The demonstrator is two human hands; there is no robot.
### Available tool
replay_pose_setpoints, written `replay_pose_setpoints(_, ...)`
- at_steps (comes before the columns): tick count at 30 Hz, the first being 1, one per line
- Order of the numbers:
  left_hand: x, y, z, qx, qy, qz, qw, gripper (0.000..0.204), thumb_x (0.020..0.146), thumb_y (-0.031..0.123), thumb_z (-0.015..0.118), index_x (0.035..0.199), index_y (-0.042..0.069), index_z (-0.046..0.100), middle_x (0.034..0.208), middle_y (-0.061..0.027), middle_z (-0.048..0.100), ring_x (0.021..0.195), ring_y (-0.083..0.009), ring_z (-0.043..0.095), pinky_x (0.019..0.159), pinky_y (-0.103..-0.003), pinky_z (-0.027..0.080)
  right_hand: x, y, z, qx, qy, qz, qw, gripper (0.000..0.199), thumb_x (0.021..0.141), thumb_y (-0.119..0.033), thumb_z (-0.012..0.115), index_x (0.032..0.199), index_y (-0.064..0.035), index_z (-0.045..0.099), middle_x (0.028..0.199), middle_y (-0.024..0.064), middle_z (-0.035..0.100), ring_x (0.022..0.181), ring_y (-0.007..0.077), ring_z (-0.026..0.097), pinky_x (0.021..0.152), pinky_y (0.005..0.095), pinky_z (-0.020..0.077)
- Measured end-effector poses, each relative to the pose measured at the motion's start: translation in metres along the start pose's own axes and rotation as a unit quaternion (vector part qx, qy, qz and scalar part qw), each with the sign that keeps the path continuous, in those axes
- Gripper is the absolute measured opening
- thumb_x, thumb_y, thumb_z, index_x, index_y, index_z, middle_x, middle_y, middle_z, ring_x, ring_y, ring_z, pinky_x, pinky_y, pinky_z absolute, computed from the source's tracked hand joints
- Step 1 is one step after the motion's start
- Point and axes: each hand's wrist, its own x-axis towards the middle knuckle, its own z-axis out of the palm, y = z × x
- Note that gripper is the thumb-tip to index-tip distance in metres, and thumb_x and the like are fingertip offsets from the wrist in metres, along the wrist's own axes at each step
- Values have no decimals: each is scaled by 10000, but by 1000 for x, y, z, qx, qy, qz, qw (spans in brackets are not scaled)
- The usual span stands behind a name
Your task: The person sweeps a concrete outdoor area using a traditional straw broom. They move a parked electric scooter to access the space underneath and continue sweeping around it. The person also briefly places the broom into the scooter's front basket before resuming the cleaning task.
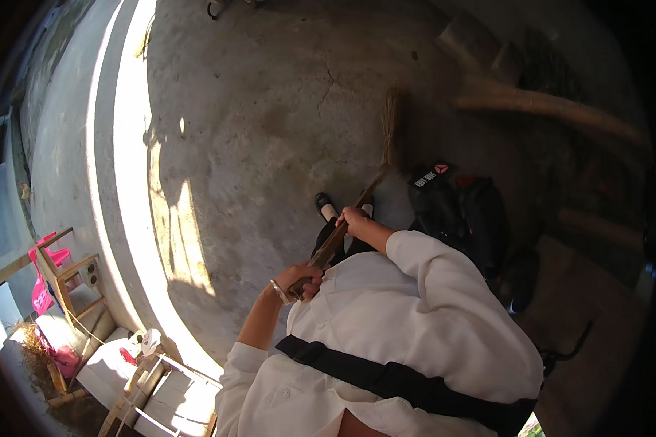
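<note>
Left hand (301,277): clenched round the near end of the broom handle, close to the chest, wrist bent; a pale band sits on the wrist.
Right hand (354,218): wrapped round the handle further down, arm stretched forward, so the two grips are spread apart along the stick, which gives leverage over the far end.
Broom (375,171): a wooden stick running from the left hand up and away past the right hand to a narrow straw head (392,124); the head points at the floor ahead of the feet and seems to touch it, though shade there makes that hard to confirm.
Floor (270,116): rough grey concrete, cracked, half in shadow, with a bright strip of sun along its left edge.
Shoe (323,204): a dark shoe with a white sock, just beside the handle and below the right hand.
Backpack (459,211): dark bag lying on the floor to the right of the broom, near it but apart.
Log (547,105): pale round timber lying on the floor at upper right, well apart from the broom head.
Chairs (69,280): wooden frames with pink cloth at lower left, beyond the sunlit edge and out of the way.
Shirt (415,320): white, long-sleeved, crossed by a black strap.
</note>
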Motion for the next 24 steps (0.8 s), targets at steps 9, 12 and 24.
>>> replay_pose_setpoints(9,-117,-28,1,-6,142,73,987,324,785,43,482,1095,32,390,588,-42,421,410,-95,382,356,-234,334,-66,82,137,1,-107,44,993,110,746,10,405,639,-14,404,527,114,417,431,242,438,409,394,424)
replay_pose_setpoints(12,-122,-12,33,56,172,92,979,372,782,32,455,1142,6,368,573,-31,403,413,-85,376,363,-229,324,-75,58,145,62,-182,15,981,129,741,-8,449,617,-6,414,515,101,407,414,229,414,422,390,415)
replay_pose_setpoints(24,-11,127,129,221,64,63,971,447,751,43,486,1167,0,327,562,-40,415,409,-106,401,368,-245,366,-78,-177,67,208,-199,-154,945,170,766,-43,460,610,-33,392,509,67,377,412,184,396,404,364,387)
